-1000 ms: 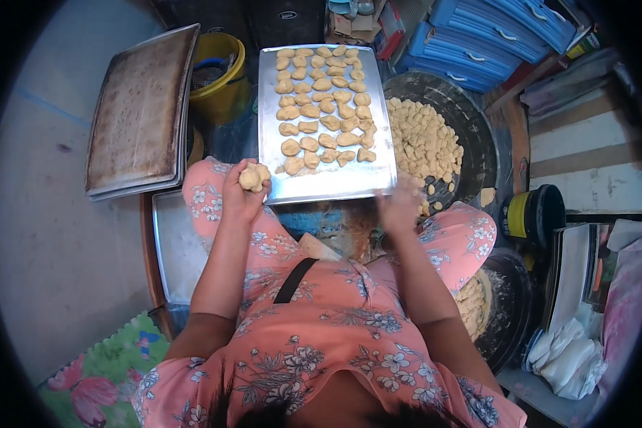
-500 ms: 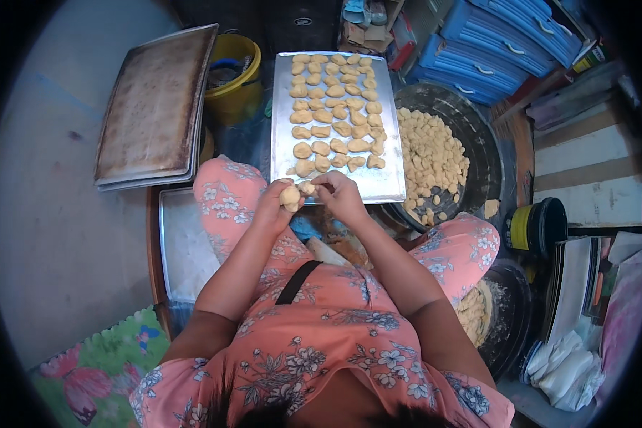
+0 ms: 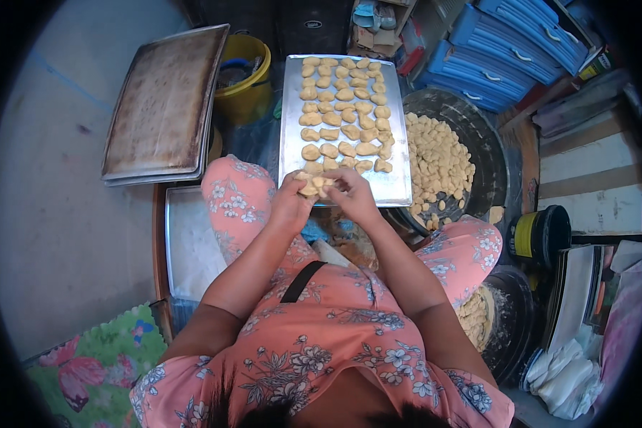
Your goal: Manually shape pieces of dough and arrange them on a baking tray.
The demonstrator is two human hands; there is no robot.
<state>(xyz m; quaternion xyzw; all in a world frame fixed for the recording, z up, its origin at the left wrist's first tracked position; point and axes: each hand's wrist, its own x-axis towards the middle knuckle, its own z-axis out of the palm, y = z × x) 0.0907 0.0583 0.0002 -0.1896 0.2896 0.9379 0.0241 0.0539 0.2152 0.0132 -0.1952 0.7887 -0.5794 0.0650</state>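
My left hand (image 3: 291,205) holds several pale yellow dough pieces (image 3: 315,187) in curled fingers, over the near edge of a silver baking tray (image 3: 398,187). My right hand (image 3: 354,197) meets it from the right, its fingertips pinching at the same dough. Exactly how the pieces join there is too small to tell. Rows of flattened dough lumps (image 3: 350,132) cover most of the tray, and the hands partly hide the nearest row. Just right of the tray, a round black tub (image 3: 489,146) holds a heap of small dough chunks (image 3: 435,157).
Stacked, browned baking trays (image 3: 165,100) lean at the left beside a yellow bucket (image 3: 262,89). Another tray (image 3: 189,250) lies by my left knee. On the right are a black bucket (image 3: 551,230) and a second dark tub (image 3: 513,321) containing dough. Blue drawers (image 3: 471,68) stand at the back right.
My hands have come closer together, and the dough between them now sits right above the tray's near edge. The whole view has shifted slightly.
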